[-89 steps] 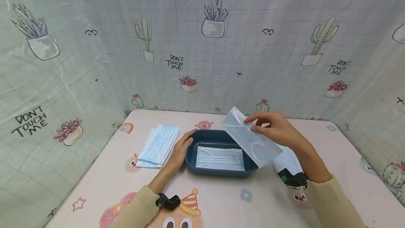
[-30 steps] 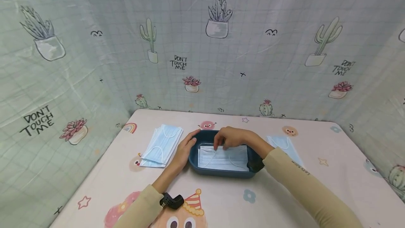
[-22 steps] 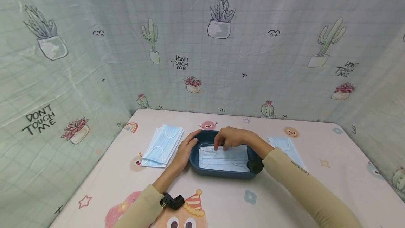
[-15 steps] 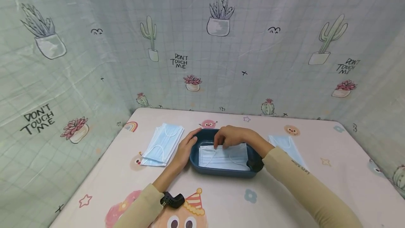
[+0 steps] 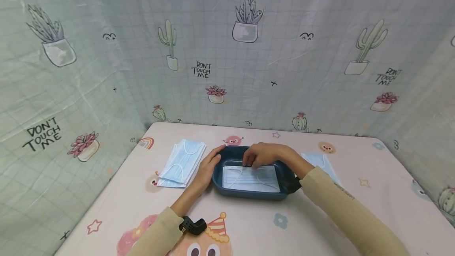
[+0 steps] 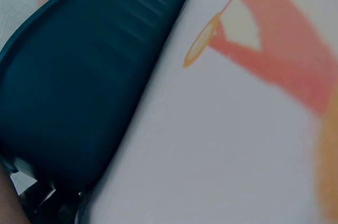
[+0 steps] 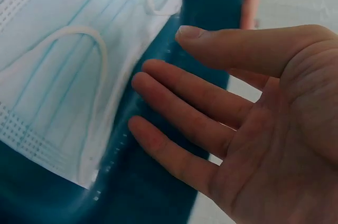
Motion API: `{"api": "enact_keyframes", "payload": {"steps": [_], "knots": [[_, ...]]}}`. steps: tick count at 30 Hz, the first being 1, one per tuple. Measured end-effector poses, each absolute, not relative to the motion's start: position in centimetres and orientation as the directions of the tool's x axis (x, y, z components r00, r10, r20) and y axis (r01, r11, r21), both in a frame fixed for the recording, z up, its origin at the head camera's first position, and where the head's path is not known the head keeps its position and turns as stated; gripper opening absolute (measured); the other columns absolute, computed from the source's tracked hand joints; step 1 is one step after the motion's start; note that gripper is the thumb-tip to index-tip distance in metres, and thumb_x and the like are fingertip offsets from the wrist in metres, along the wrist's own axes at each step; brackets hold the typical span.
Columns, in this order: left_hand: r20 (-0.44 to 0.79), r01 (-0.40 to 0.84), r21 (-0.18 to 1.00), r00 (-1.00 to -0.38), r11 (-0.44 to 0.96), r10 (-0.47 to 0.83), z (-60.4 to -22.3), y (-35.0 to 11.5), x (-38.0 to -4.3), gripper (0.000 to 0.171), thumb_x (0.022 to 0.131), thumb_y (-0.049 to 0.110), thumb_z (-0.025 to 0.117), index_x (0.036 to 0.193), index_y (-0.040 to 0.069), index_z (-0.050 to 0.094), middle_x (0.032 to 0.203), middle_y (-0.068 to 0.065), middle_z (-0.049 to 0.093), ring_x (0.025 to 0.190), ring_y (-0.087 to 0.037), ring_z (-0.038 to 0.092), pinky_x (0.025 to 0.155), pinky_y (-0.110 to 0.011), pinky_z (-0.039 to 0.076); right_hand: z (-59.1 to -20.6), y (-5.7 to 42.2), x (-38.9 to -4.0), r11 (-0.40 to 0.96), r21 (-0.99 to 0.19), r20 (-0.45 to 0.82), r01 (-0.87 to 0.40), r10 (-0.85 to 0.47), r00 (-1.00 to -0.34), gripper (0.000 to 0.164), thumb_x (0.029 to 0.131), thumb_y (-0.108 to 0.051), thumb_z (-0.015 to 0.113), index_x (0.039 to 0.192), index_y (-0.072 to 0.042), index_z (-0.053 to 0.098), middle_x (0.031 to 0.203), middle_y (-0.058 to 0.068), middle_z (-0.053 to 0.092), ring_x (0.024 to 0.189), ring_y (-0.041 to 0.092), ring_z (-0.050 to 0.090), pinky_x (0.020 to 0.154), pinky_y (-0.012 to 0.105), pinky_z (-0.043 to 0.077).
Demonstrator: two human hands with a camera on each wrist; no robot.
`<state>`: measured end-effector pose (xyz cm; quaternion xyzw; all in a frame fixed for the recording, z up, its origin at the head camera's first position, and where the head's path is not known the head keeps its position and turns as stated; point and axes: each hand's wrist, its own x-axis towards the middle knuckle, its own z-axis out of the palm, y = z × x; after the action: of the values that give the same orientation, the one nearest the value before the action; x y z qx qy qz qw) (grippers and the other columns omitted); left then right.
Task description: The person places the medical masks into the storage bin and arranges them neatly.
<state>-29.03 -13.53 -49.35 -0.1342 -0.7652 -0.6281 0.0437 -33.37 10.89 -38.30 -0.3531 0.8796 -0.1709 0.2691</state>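
In the head view a dark blue plastic box stands mid-table with face masks lying flat in it. My left hand holds the box's left end, thumb at the rim and fingers round the back corner. My right hand is over the back of the box, beside the masks. The right wrist view shows the right hand's fingers extended and spread, holding nothing, just off the edge of the top mask. The left wrist view shows mostly the box's outer wall and little of the left hand.
A stack of blue masks lies left of the box. Another mask pile is to the right, partly hidden by the right forearm. A patterned curtain surrounds the pink table at the back and sides.
Three seconds ago my right hand pinched a mask above the box's right side. That mask now lies inside, and the right hand has let go and shifted slightly right. The left hand stayed put.
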Motion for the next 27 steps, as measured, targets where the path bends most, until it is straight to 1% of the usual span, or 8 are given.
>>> {"api": "enact_keyframes", "payload": {"steps": [3, 7, 11, 15, 19, 21, 24, 27], "knots": [[0.232, 0.259, 0.949, -0.96, 0.183, 0.153, -49.4, -13.4, -29.0, 0.043, 0.11, 0.021, 0.042, 0.152, 0.018, 0.053, 0.159, -0.003, 0.05, 0.155, -0.025, 0.035, 0.129, -0.05, 0.023, -37.8, 12.0, -33.0, 0.65, -0.54, -0.296, -0.535, -0.741, -0.602, 0.029, 0.096, -0.007, 0.067, 0.124, -0.009, 0.072, 0.121, 0.008, 0.075, 0.108, 0.015, 0.07, 0.1, 0.039, 0.058], [0.233, 0.259, 0.95, -0.96, 0.177, 0.154, -49.5, -13.4, -28.9, 0.043, 0.11, 0.021, 0.043, 0.151, 0.017, 0.053, 0.159, -0.004, 0.05, 0.156, -0.026, 0.035, 0.129, -0.05, 0.022, -36.6, 14.0, -32.2, 0.596, -0.603, -0.191, -0.53, -0.753, -0.629, 0.03, 0.099, -0.011, 0.064, 0.127, -0.005, 0.069, 0.123, 0.014, 0.074, 0.111, 0.018, 0.07, 0.101, 0.042, 0.057], [0.229, 0.253, 0.953, -0.961, 0.168, 0.153, -49.5, -13.3, -29.0, 0.043, 0.11, 0.021, 0.043, 0.151, 0.016, 0.053, 0.159, -0.005, 0.05, 0.156, -0.026, 0.034, 0.13, -0.05, 0.02, -36.1, 16.2, -31.2, 0.565, -0.622, -0.098, -0.543, -0.744, -0.661, 0.028, 0.101, -0.014, 0.063, 0.127, -0.007, 0.069, 0.123, 0.014, 0.073, 0.113, 0.021, 0.069, 0.103, 0.046, 0.056], [0.223, 0.248, 0.954, -0.963, 0.17, 0.153, -49.5, -13.4, -29.0, 0.043, 0.11, 0.023, 0.042, 0.152, 0.017, 0.052, 0.16, -0.005, 0.049, 0.156, -0.026, 0.034, 0.13, -0.05, 0.02, -36.5, 18.2, -30.3, 0.586, -0.624, -0.07, -0.517, -0.701, -0.71, 0.028, 0.102, -0.018, 0.063, 0.127, -0.007, 0.069, 0.123, 0.012, 0.073, 0.112, 0.021, 0.069, 0.1, 0.045, 0.058], [0.226, 0.251, 0.952, -0.962, 0.175, 0.15, -49.4, -13.5, -29.1, 0.043, 0.11, 0.022, 0.043, 0.151, 0.017, 0.053, 0.159, -0.004, 0.05, 0.155, -0.025, 0.035, 0.13, -0.049, 0.02, -37.4, 19.9, -29.7, 0.602, -0.646, -0.071, -0.469, -0.659, -0.749, 0.03, 0.103, -0.022, 0.063, 0.127, -0.006, 0.069, 0.122, 0.013, 0.073, 0.108, 0.023, 0.07, 0.093, 0.038, 0.06], [0.232, 0.257, 0.951, -0.961, 0.173, 0.152, -49.2, -13.5, -29.1, 0.043, 0.11, 0.021, 0.043, 0.151, 0.017, 0.053, 0.159, -0.004, 0.05, 0.155, -0.024, 0.035, 0.13, -0.049, 0.02, -37.8, 20.5, -29.5, 0.596, -0.658, -0.063, -0.46, -0.652, -0.756, 0.031, 0.103, -0.022, 0.062, 0.128, -0.004, 0.068, 0.123, 0.015, 0.072, 0.106, 0.023, 0.071, 0.089, 0.035, 0.06], [0.238, 0.263, 0.95, -0.959, 0.171, 0.153, -49.2, -13.4, -29.1, 0.043, 0.11, 0.022, 0.043, 0.151, 0.017, 0.053, 0.159, -0.004, 0.05, 0.155, -0.024, 0.036, 0.13, -0.049, 0.02, -38.1, 21.3, -29.3, 0.577, -0.681, -0.034, -0.451, -0.64, -0.768, 0.031, 0.103, -0.019, 0.062, 0.127, -0.001, 0.067, 0.122, 0.018, 0.072, 0.103, 0.023, 0.072, 0.085, 0.031, 0.059], [0.239, 0.264, 0.95, -0.959, 0.169, 0.155, -49.3, -13.3, -29.3, 0.043, 0.11, 0.022, 0.043, 0.151, 0.017, 0.053, 0.159, -0.004, 0.05, 0.155, -0.024, 0.035, 0.13, -0.049, 0.02, -38.7, 21.9, -29.3, 0.546, -0.711, 0.013, -0.442, -0.619, -0.785, 0.029, 0.103, -0.016, 0.061, 0.126, 0.001, 0.068, 0.119, 0.018, 0.073, 0.101, 0.021, 0.072, 0.084, 0.028, 0.06]]}}
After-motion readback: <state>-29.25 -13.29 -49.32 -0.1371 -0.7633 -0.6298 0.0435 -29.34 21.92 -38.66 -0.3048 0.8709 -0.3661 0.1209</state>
